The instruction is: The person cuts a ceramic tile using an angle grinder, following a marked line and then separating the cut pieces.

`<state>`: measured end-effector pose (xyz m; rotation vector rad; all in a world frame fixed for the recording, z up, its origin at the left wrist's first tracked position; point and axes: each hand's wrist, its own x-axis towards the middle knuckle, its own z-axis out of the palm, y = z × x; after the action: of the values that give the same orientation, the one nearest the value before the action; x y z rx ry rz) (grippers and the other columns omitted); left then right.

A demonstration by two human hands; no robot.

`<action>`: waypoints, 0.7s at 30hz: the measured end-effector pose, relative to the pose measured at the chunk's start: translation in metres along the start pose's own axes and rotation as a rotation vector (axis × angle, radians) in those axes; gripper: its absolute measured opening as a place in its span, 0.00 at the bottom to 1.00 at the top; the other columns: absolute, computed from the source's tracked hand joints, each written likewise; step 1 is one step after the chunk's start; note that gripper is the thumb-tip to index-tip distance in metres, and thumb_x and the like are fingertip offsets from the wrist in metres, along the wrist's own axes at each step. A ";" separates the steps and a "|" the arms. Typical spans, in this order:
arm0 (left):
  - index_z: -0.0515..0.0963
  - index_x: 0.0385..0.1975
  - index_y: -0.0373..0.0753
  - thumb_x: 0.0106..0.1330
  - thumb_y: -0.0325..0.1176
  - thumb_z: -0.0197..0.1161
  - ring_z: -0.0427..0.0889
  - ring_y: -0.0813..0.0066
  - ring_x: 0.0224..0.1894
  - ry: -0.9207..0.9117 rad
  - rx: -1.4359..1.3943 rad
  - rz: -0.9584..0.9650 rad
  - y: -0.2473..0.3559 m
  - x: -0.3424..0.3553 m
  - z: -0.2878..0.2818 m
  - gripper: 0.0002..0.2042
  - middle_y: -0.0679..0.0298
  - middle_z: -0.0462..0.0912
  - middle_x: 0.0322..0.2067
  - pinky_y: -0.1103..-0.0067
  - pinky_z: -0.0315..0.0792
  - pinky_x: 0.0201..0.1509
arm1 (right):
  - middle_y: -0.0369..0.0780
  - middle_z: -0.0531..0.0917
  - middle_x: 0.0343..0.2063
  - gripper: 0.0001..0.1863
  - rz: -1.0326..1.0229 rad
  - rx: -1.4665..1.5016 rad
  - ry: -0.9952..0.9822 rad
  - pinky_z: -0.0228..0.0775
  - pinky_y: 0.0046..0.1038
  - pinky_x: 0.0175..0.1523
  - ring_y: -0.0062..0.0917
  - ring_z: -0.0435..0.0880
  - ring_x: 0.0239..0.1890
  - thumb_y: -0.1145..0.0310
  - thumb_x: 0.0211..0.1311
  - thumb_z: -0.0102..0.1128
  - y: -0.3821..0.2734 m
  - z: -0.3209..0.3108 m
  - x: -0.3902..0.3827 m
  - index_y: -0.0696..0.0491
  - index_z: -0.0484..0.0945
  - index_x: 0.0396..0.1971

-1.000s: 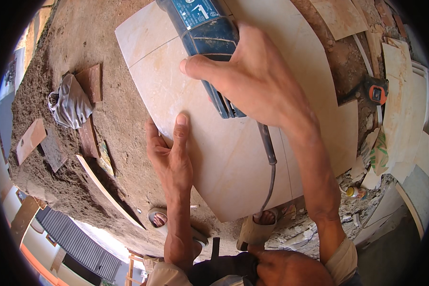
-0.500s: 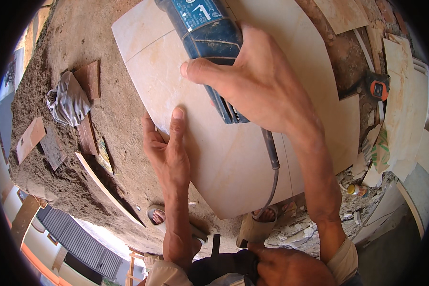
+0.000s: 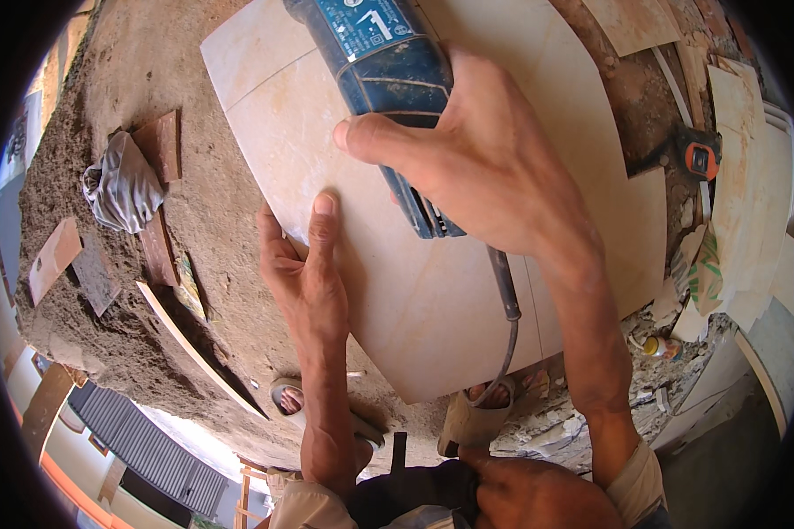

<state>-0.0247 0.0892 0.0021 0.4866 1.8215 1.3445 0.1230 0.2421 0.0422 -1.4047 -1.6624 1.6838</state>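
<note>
My right hand (image 3: 494, 163) is wrapped over the body of a blue corded angle grinder (image 3: 388, 75), its thumb lying across the near side. The grinder's front end is cut off by the top of the view, so its disc is hidden. Below the grinder lies a large beige tile (image 3: 441, 317) with thin straight lines across it and a notch at its right side. My left hand (image 3: 304, 286) pinches the tile's left edge, thumb on the face and fingers underneath. From the grinder's rear, a black cord (image 3: 506, 286) hangs toward my right foot.
Dusty ground holds a grey cloth bundle (image 3: 122, 185), brown tile pieces (image 3: 157, 145) and a curved pale strip (image 3: 198, 344) at the left. An orange and black tape measure (image 3: 700, 160) sits right of the tile, near stacked tile offcuts (image 3: 737, 176). My sandalled feet (image 3: 481, 410) are close below the tile.
The grinder's rear end has shifted slightly down and right over the tile. Both hands keep their holds; the rest of the scene has drifted a little left in view.
</note>
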 end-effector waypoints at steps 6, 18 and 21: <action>0.75 0.70 0.29 0.82 0.38 0.72 0.88 0.74 0.54 0.002 -0.007 0.007 0.001 0.000 0.001 0.25 0.52 0.90 0.56 0.75 0.81 0.60 | 0.43 0.78 0.11 0.22 -0.009 -0.002 0.009 0.74 0.37 0.25 0.28 0.80 0.14 0.58 0.56 0.71 -0.003 0.000 -0.003 0.58 0.75 0.13; 0.75 0.70 0.29 0.82 0.38 0.72 0.88 0.74 0.52 -0.006 -0.015 0.028 -0.001 0.001 0.002 0.25 0.52 0.90 0.55 0.75 0.81 0.59 | 0.44 0.76 0.11 0.24 0.006 -0.022 -0.002 0.72 0.40 0.25 0.30 0.76 0.14 0.58 0.57 0.71 -0.002 0.000 0.003 0.61 0.75 0.13; 0.75 0.70 0.29 0.82 0.38 0.72 0.89 0.74 0.52 -0.008 -0.016 0.021 0.004 0.000 0.004 0.25 0.52 0.90 0.55 0.75 0.81 0.58 | 0.44 0.76 0.11 0.23 -0.017 0.004 0.005 0.73 0.39 0.25 0.30 0.77 0.14 0.58 0.56 0.71 0.001 0.000 -0.003 0.60 0.75 0.14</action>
<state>-0.0223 0.0931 0.0058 0.5035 1.8029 1.3687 0.1242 0.2396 0.0425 -1.3883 -1.6632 1.6716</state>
